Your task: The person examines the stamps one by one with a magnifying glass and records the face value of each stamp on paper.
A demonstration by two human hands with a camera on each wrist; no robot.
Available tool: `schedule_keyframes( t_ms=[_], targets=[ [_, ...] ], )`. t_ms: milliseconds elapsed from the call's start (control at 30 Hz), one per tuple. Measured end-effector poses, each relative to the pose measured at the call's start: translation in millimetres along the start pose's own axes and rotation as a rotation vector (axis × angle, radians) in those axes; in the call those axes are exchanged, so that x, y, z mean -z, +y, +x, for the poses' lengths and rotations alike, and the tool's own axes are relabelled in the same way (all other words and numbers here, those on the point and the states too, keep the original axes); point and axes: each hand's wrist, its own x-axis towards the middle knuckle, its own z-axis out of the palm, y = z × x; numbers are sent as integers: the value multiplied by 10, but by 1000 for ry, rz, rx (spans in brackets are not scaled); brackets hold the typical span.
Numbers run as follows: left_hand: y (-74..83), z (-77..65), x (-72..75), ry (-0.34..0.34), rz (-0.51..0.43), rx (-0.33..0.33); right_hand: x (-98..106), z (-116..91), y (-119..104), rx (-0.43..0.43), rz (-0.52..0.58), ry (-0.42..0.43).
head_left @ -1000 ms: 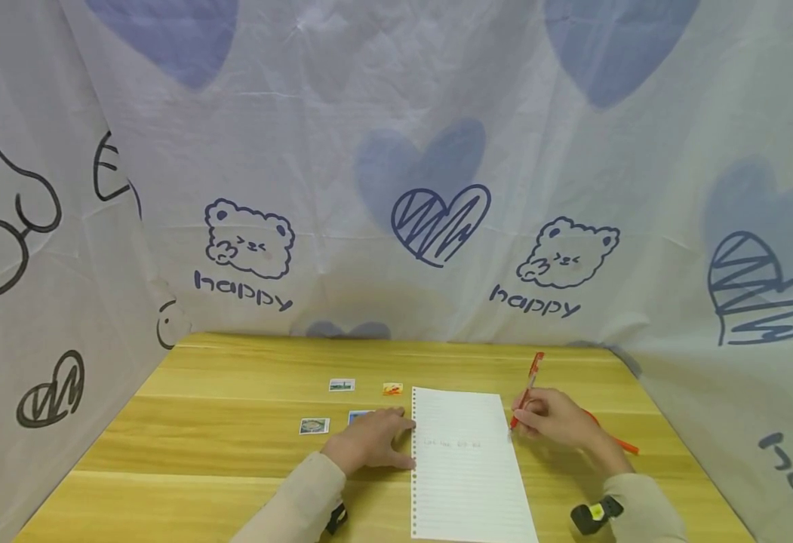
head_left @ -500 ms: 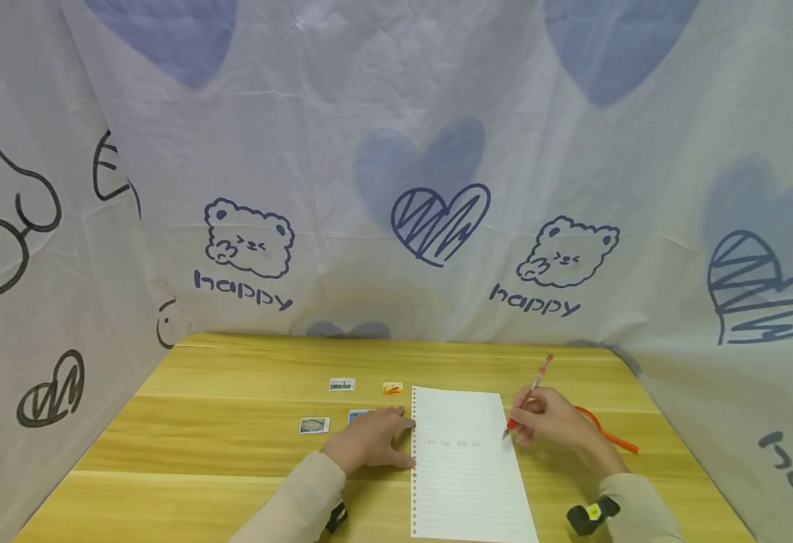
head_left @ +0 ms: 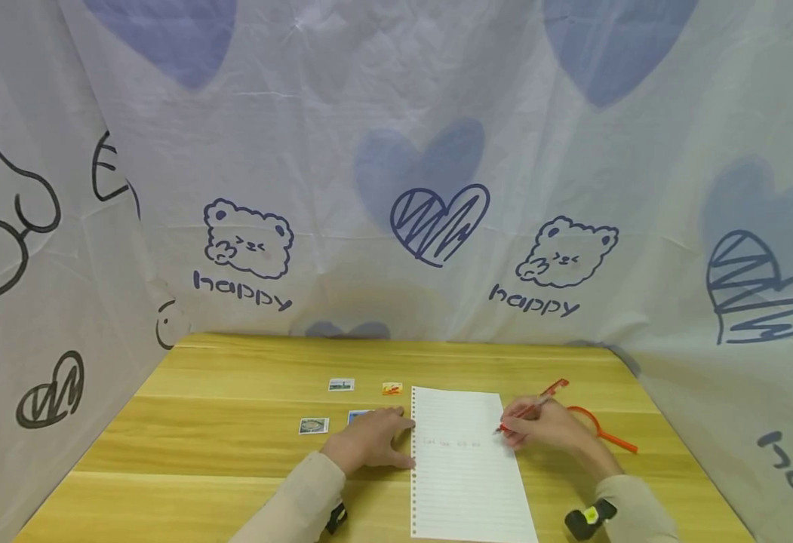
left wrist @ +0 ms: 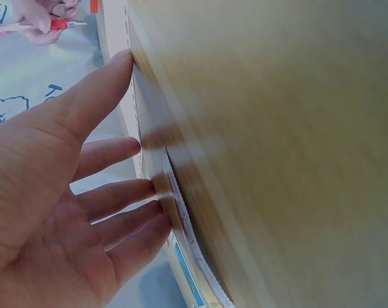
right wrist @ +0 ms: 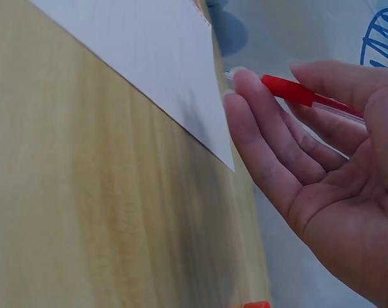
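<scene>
A lined sheet of paper point(head_left: 464, 490) with holes down its left side lies on the table, with a faint line of writing across it. My left hand point(head_left: 372, 441) rests at the sheet's left edge, its fingers extended and spread in the left wrist view. Between the thumb and fingers of my right hand point(head_left: 545, 426) is a red pen point(head_left: 528, 409), leaning back with its tip over the right part of the sheet. In the right wrist view the pen's red grip point(right wrist: 286, 88) shows between the fingertips.
Small postage stamps point(head_left: 314, 426) lie left of the sheet, one blue stamp point(head_left: 359, 415) partly behind my left hand. Beside my right hand is a red magnifying glass point(head_left: 616, 441), its rim partly covered. A printed cloth point(head_left: 342, 264) hangs behind the wooden table point(head_left: 199, 422).
My right hand has moved left over the paper's right edge, and the pen has tilted from nearly upright to a low slant. The left hand stays in place.
</scene>
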Motion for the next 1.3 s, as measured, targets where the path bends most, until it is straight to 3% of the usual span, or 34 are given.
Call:
schedule_keyframes(
  t_ms=[167, 367, 467, 767, 1300],
  targets=[
    [3, -7, 3, 0, 1, -2, -87, -6, 18, -21, -37, 46],
    [14, -16, 11, 4, 2, -6, -152, -12, 44, -4, 3, -22],
    [21, -17, 18, 12, 4, -6, -170, -4, 62, -6, -29, -34],
    [15, 6, 6, 24, 14, -5, -221, 25, 94, -6, -115, 54],
    [10, 21, -3, 20, 10, -4, -257, 48, 111, 44, -172, 85]
  ],
)
